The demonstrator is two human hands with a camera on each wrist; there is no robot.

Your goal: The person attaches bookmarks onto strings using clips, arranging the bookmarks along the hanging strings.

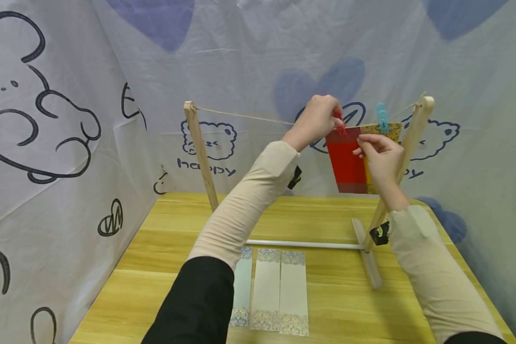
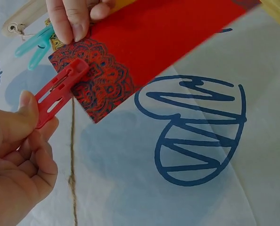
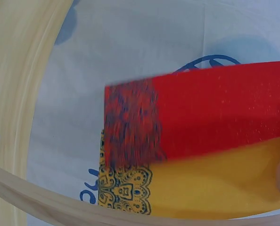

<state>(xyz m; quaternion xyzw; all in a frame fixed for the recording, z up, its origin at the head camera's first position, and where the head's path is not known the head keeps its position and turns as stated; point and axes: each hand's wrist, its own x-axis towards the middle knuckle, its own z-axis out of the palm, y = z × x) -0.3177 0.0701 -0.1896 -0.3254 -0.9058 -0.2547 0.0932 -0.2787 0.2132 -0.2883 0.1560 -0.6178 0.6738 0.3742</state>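
From here I see the red patterned card point(image 1: 349, 167) right of centre in the upper half of the head view, its top edge by the string point(image 2: 72, 179), beside and partly overlapping a yellow patterned card point(image 3: 215, 181). I judge it light, thin, fairly stiff, slightly slippery and easily creased; I'd hold it flat by its patterned top edge. The right hand point(image 1: 383, 157) pinches it near its upper right corner; the left hand point(image 1: 317, 119) grips a red clothespin point(image 2: 62, 90) whose tip overlaps the patterned end. I can't tell whether it bites the string. A turquoise clothespin point(image 1: 382, 118) clips the yellow one. Lower centre, pale patterned strips point(image 1: 266, 289) lie on the wood-grain worktop point(image 1: 124, 289). Printed cloth point(image 1: 245, 62) hangs behind.
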